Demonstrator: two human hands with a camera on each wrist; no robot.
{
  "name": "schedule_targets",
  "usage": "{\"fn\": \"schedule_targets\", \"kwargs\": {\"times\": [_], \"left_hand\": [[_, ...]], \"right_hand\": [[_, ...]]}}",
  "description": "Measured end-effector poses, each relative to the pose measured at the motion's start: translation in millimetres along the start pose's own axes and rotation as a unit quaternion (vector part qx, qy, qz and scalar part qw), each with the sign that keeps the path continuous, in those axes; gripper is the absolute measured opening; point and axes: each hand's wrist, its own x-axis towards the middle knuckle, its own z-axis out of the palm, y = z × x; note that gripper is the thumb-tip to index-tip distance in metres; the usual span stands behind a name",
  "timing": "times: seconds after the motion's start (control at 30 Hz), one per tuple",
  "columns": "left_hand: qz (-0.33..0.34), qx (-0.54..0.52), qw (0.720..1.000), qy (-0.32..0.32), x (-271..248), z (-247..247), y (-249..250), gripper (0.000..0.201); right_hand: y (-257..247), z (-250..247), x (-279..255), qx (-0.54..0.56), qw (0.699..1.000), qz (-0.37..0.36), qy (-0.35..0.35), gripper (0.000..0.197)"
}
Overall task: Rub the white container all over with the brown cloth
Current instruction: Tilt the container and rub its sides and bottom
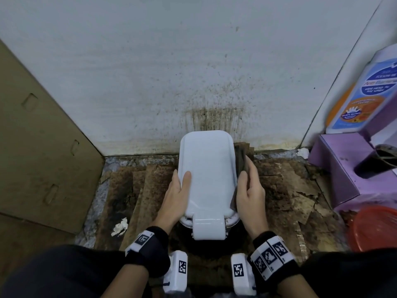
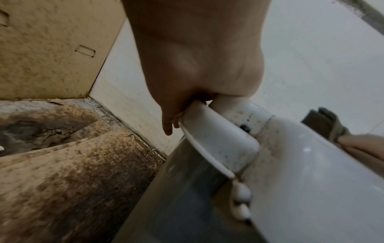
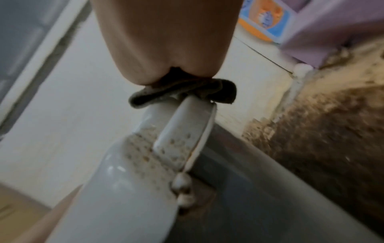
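We are steadying the container [image 1: 207,168], standing at the floor's far edge, with the left hand [image 1: 177,197] curled over its rim, while the right hand [image 1: 250,191] is pinching the cloth [image 1: 240,162] against its side.

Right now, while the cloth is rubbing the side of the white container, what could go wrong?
1. The left hand alone steadies the container; a hard rub from the right hand could tip it.
2. The brown cloth is bunched, so it may miss the speckled latch.
3. It could touch the dirty cardboard and spread grime.
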Motion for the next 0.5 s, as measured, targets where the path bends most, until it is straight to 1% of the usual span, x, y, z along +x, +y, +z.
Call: {"fn": "schedule_targets", "kwargs": {"times": [0.07,0.1,0.13,0.17,0.2,0.3,0.37,0.43,0.5], "left_hand": [[-0.003,-0.001,1.000,-0.001,1.1,0.8,-0.2,0.102],[-0.004,-0.002,1.000,0.000,1.2,1.0,0.0,0.103],[-0.004,-0.002,1.000,0.001,0.0,1.0,1.8,0.105],[-0.004,0.001,1.000,0.002,-1.1,0.8,3.4,0.105],[-0.005,0.006,1.000,0.002,-2.7,0.8,5.2,0.105],[-0.009,0.019,1.000,0.000,-6.9,0.5,9.8,0.098],[-0.009,0.023,1.000,0.002,-7.4,1.3,10.5,0.092],[-0.007,0.025,1.000,0.004,-6.7,1.3,9.9,0.097],[-0.007,0.028,1.000,0.002,-4.5,1.2,7.1,0.101]], "right_hand": [[-2.6,6.1,2.5,-0.078,0.992,-0.053,-0.083,0.048],[-1.8,10.0,4.2,-0.155,0.976,-0.081,-0.127,0.051],[1.0,13.4,7.0,-0.242,0.951,-0.104,-0.163,0.053],[4.2,16.2,11.7,-0.305,0.927,-0.117,-0.185,0.055],[4.4,17.6,17.1,-0.333,0.913,-0.118,-0.201,0.056],[0.8,16.7,33.4,-0.341,0.906,-0.098,-0.229,0.058],[-0.7,15.7,43.8,-0.344,0.904,-0.091,-0.237,0.059],[0.3,15.8,47.4,-0.337,0.906,-0.090,-0.240,0.059],[2.3,14.7,37.7,-0.321,0.914,-0.087,-0.233,0.059]]}}
